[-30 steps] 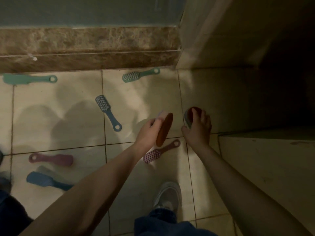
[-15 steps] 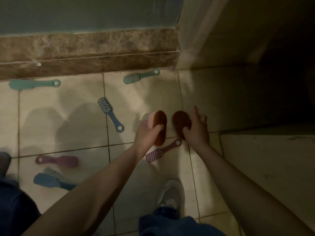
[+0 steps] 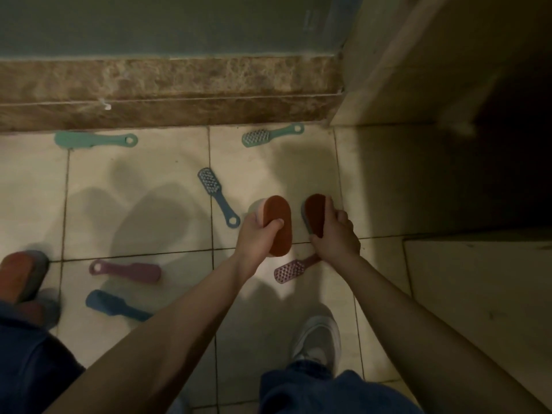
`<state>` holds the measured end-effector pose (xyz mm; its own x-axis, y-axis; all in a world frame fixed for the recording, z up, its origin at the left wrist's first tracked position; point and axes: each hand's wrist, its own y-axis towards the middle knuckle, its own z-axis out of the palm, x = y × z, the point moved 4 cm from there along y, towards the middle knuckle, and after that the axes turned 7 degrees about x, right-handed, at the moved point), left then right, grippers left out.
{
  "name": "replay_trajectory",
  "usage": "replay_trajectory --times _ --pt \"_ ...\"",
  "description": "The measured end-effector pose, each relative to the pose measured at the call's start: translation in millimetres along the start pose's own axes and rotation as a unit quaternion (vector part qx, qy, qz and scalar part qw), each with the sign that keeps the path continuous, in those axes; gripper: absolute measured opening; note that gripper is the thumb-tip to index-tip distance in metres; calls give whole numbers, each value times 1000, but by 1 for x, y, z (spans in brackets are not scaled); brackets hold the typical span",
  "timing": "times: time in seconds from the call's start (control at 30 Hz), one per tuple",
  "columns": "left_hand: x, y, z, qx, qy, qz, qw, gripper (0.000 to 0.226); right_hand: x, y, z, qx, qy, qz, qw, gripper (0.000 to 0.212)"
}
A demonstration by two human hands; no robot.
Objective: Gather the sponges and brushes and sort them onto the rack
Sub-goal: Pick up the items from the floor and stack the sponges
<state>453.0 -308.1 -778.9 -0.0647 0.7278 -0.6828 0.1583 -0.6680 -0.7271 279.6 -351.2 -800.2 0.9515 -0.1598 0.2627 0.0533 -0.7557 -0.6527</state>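
The left hand had its grip clenched around a pale sponge with a rust-brown scouring face, held at the centre of the frame, thumb across the brown face. Just to its right, the right hand grasped a second sponge, brown face turned toward the first, the two apart. Below the right hand a pink brush lay bristles-up on the tiled floor. A blue brush lay left of the sponges, a green brush at upper centre beside the brown marble step, another green one at upper left. At lower left lay a pink brush and a blue brush, with another sponge at the left edge
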Motion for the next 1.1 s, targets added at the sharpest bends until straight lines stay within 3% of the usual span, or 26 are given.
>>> replay_trajectory --times 0.27,0.43,0.63,1.0,1.1 --pt "-9 -2 -24 -43 -56 -2 998 40 44 -5 -14 1 201 -26 979 102" --pt "-50 -35 -45 -108 -91 16 990 41 91 -46 -52 -5 223 -71 972 87" --pt "-118 -130 -76 -133 -108 21 985 37 137 -141 -124 3 224 -90 970 76" --pt "-283 -335 -107 -103 -58 43 992 36 205 -343 -284 -32 260 -85 961 86" --pt "-328 -389 -112 -90 -10 55 994 47 219 -395 -328 -52 272 -80 958 86"
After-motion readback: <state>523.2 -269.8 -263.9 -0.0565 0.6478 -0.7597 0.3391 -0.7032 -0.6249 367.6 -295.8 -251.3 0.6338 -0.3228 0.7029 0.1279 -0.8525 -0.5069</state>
